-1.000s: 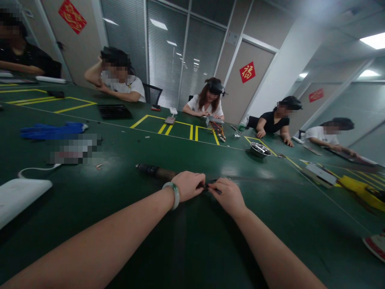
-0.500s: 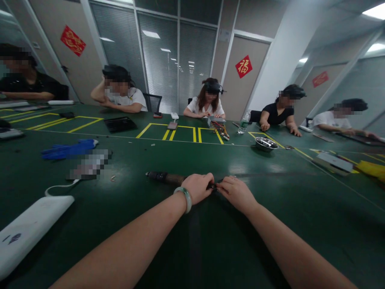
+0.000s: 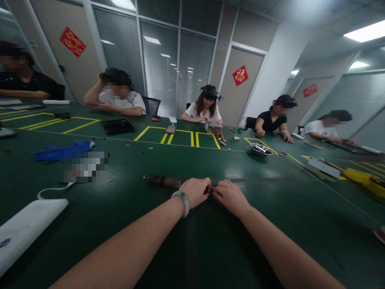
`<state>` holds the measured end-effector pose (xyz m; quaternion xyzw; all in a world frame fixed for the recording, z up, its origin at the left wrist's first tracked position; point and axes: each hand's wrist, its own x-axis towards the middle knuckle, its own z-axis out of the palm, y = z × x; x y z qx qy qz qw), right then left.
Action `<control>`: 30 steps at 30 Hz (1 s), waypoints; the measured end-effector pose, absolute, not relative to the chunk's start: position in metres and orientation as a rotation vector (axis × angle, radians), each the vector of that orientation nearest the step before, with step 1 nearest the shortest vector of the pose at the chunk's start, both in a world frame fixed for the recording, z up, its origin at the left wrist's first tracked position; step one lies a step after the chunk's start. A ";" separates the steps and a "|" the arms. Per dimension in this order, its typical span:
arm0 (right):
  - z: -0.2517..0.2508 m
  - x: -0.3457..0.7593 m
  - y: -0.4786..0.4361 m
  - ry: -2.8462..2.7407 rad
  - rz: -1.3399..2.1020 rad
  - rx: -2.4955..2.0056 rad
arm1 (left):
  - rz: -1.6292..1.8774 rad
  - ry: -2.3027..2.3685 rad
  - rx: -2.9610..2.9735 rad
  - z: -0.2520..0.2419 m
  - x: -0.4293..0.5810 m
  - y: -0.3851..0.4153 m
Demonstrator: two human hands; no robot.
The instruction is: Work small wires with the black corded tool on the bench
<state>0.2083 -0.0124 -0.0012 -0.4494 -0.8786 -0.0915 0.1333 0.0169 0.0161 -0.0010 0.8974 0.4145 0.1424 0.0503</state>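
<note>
A dark, rod-shaped tool that looks like an electric screwdriver [image 3: 164, 182] lies across the green table, its narrow metal tip pointing left. My left hand [image 3: 195, 192], with a pale green bangle [image 3: 183, 202] on the wrist, is closed around the tool's right-hand end. Close against it, my right hand [image 3: 231, 196] has its fingers pinched together at the same end. Whatever sits between the right fingertips is small and dark, mostly hidden by the fingers. A little reddish or metallic detail shows between the two hands.
To the left are a white power bank [image 3: 33, 228], a cabled phone [image 3: 86, 166] and blue gloves [image 3: 63, 151]. Farther back stand a metal bowl [image 3: 261, 150], a water bottle [image 3: 240, 129] and a wired metal box [image 3: 213, 127]. Several people sit around the table [image 3: 135, 245].
The camera view has shifted slightly. My right fingers have come closer to my left hand at the tool's end; the left hand keeps its hold.
</note>
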 end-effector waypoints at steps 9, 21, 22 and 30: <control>0.007 0.204 -0.011 -2.581 -0.348 -1.368 | 0.425 1.307 2.726 0.001 0.017 0.014; -0.008 0.200 -0.009 -2.619 -0.251 -1.400 | 0.642 1.185 2.772 -0.007 0.018 0.015; -0.008 0.199 -0.008 -2.654 -0.292 -1.364 | 0.648 1.177 2.787 -0.008 0.018 0.016; -0.001 0.212 0.011 -2.703 -0.546 -1.458 | 0.741 1.093 2.867 -0.008 0.012 0.014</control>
